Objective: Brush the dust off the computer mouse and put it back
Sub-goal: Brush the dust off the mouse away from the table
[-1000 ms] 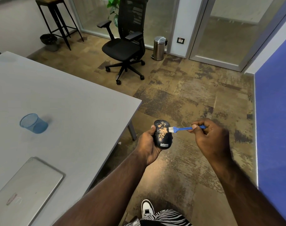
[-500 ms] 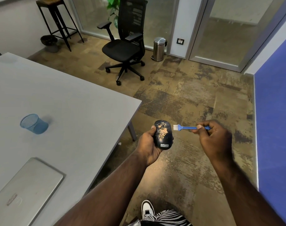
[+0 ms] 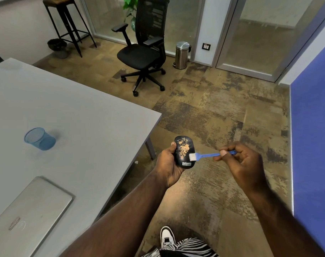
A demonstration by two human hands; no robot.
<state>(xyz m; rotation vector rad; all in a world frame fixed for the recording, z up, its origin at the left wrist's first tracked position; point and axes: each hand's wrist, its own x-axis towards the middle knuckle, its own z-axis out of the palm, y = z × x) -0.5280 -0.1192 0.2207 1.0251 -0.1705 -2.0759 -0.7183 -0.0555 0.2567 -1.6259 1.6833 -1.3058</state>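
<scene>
A black computer mouse [image 3: 184, 152] with orange-tan dust across its top is gripped from the left side by my left hand [image 3: 167, 164], out over the floor beside the table corner. My right hand [image 3: 241, 162] pinches the handle of a small blue brush [image 3: 206, 155]. Its white bristles touch the lower right part of the mouse, just above the label.
A grey table [image 3: 80, 127] lies to the left with a blue mesh cup [image 3: 40, 139] and a shut silver laptop [image 3: 26, 217] on it. A black office chair [image 3: 143, 52], a steel bin [image 3: 182, 54] and a stool [image 3: 65, 21] stand further off. A blue wall [image 3: 313, 145] is on the right.
The brush had pulled off to the right of the mouse half a second ago; now its bristles are back on the mouse, lower down. The left hand has kept the mouse nearly still.
</scene>
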